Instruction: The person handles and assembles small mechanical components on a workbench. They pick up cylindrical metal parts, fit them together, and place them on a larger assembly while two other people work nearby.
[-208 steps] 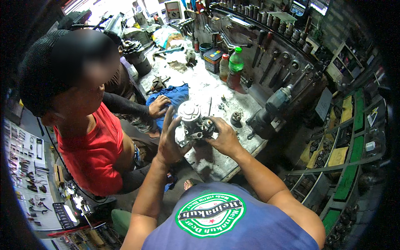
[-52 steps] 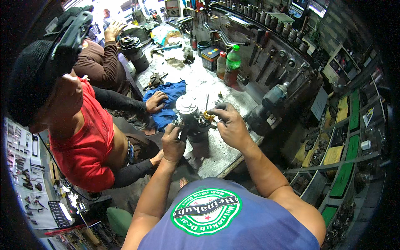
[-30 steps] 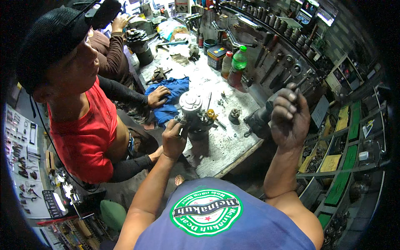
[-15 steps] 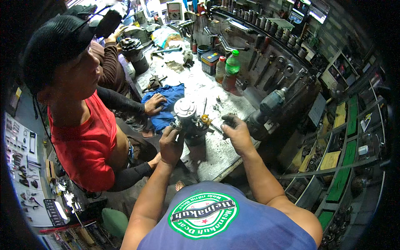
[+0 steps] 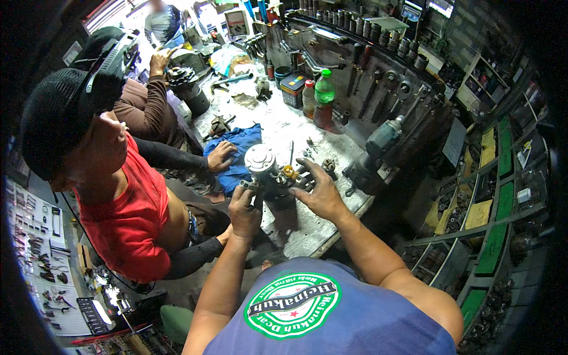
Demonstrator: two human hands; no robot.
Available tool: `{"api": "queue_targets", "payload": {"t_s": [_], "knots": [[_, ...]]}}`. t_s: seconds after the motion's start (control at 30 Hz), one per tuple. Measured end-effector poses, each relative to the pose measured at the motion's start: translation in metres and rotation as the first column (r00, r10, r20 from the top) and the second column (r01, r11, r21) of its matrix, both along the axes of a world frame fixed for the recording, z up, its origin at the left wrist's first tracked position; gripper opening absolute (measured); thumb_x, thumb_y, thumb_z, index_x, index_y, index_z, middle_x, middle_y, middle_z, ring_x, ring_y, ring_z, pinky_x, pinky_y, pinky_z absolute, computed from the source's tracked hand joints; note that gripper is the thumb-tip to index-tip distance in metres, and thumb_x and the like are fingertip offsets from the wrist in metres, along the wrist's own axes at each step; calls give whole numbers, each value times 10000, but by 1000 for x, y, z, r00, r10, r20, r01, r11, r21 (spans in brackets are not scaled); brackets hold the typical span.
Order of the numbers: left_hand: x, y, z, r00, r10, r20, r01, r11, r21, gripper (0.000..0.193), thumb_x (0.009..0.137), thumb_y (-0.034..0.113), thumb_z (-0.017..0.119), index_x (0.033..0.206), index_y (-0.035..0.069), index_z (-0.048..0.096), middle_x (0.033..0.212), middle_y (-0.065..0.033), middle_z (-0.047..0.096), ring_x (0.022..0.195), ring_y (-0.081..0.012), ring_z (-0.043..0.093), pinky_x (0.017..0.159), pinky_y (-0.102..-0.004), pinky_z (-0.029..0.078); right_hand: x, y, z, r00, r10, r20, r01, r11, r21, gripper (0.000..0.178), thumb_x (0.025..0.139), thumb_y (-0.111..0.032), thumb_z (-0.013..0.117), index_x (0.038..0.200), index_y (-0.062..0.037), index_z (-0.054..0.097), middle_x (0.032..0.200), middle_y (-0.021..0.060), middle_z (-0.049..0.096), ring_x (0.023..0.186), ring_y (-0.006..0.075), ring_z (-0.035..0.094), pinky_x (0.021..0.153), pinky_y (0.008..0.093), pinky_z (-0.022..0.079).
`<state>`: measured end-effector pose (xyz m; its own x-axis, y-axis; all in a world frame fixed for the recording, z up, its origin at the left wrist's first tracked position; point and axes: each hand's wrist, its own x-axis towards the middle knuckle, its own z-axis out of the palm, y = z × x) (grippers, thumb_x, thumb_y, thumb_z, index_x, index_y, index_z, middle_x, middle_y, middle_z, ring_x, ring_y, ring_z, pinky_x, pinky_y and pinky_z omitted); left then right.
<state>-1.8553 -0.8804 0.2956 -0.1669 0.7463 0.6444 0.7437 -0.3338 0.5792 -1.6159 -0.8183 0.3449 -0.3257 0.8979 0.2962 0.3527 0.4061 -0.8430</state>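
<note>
On the bench stands a dark cylindrical machine unit (image 5: 277,192) with a round silver cap (image 5: 260,157). A yellow-brass fitting (image 5: 289,173) sticks out of its right side. My left hand (image 5: 245,213) is closed beside the unit's left side, a short hollow metal piece like a socket (image 5: 248,185) showing at its fingertips. My right hand (image 5: 323,194) is at the unit's right, with thumb and fingers apart around the space beside the brass fitting. I cannot tell whether its fingertips touch the unit. Behind the cap lies a blue cloth (image 5: 241,142).
A co-worker in a red shirt (image 5: 127,219) stands at my left, one hand (image 5: 222,157) on the cloth. Bottles (image 5: 324,97), a plastic box (image 5: 293,89) and a power tool (image 5: 381,139) stand along the bench's back right. Parts shelves (image 5: 491,236) are at right.
My right hand has moved left and forward to the unit, its fingers spreading. My left hand stays beside the unit with the metal piece. The co-worker's head has shifted left.
</note>
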Motion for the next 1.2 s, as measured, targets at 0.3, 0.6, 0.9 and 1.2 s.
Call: {"api": "queue_targets", "payload": {"t_s": [0.3,0.6,0.9,1.2], "knots": [[-2,1,-7,1000,5,20,-5,1000,0,299,767,-69,823,1047,2,748,1035,-169,712,897,-391,726,745,-433,581,-4,6,11,1000,-7,9,6,986,165,406,886,-118,873,1256,7,762,1126,197,770,1054,344,754,952,418,591],[-1,2,-4,1000,17,-9,-17,1000,5,177,841,-57,814,973,18,723,974,-139,702,874,-352,745,749,-428,596,-7,1,15,998,-40,-50,47,986,158,319,879,-80,887,1175,6,802,1060,177,799,982,306,771,899,391,597],[1,3,-5,998,-6,67,6,1000,3,219,783,-81,835,942,-1,709,966,-139,696,864,-349,732,743,-413,586,12,8,15,968,-155,-198,184,974,134,303,895,-62,861,1185,6,804,1067,191,801,930,303,777,857,380,608],[0,3,-5,999,22,-41,-20,999,27,214,826,-53,857,924,37,689,956,-122,698,849,-344,731,744,-430,582,50,-16,-111,918,-163,362,191,981,-42,286,913,-263,864,1141,-91,844,1038,185,728,972,393,731,870,472,588]]}}
